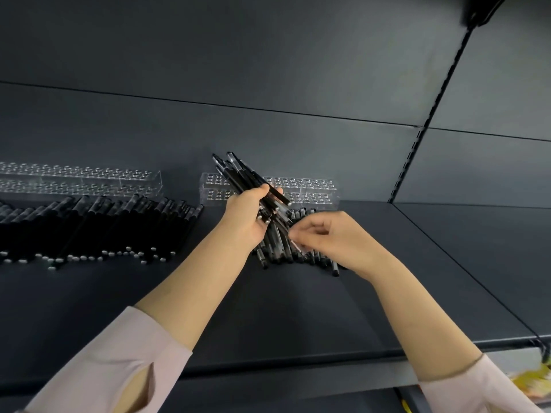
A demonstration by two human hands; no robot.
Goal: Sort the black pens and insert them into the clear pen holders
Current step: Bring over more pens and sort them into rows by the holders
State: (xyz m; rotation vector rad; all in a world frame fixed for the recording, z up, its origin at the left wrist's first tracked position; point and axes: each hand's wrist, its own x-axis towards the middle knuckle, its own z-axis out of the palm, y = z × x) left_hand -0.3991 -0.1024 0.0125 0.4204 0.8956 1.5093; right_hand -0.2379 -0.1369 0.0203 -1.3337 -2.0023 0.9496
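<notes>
- The left hand (pixel 247 216) grips a bundle of black pens (pixel 238 171), raised just in front of the middle clear pen holder (pixel 313 189).
- The right hand (pixel 325 236), in front of this holder, has curled fingers that pinch one pen (pixel 285 226) at the lower end of the bundle.
- A loose pile of pens (pixel 286 254) lies on the shelf (pixel 298 308) in front of the holder, under both hands.
- Left of the holder, well apart, lie a long row of pens (pixel 89 225) and a second clear holder (pixel 80 180).

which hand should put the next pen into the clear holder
Right, probably. The left hand grips a bundle of black pens; the right hand holds no bundle, fingertips at the pens, close to the clear pen holder.
</notes>
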